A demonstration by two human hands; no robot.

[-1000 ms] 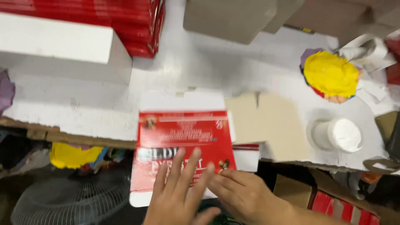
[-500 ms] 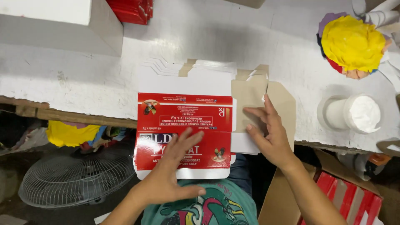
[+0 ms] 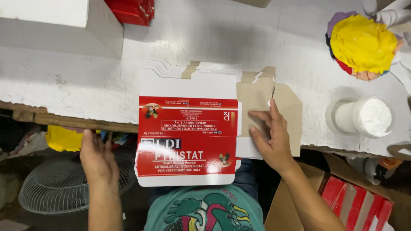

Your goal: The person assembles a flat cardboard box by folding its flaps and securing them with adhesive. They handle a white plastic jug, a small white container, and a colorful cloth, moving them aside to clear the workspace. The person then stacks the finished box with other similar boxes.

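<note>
We are pressing our open right hand (image 3: 269, 139) on flat box cards (image 3: 188, 137) | left hand (image 3: 98, 158) open, empty | cards look light, bendy; best held by edges

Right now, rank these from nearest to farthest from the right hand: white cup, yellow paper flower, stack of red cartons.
From the right hand:
1. White cup, on the table to its right.
2. Yellow paper flower, far right corner.
3. Stack of red cartons, far left edge.

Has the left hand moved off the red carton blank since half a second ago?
Yes. The left hand has slid left off the red carton blank and now hangs below the table edge, above the fan grille.
</note>
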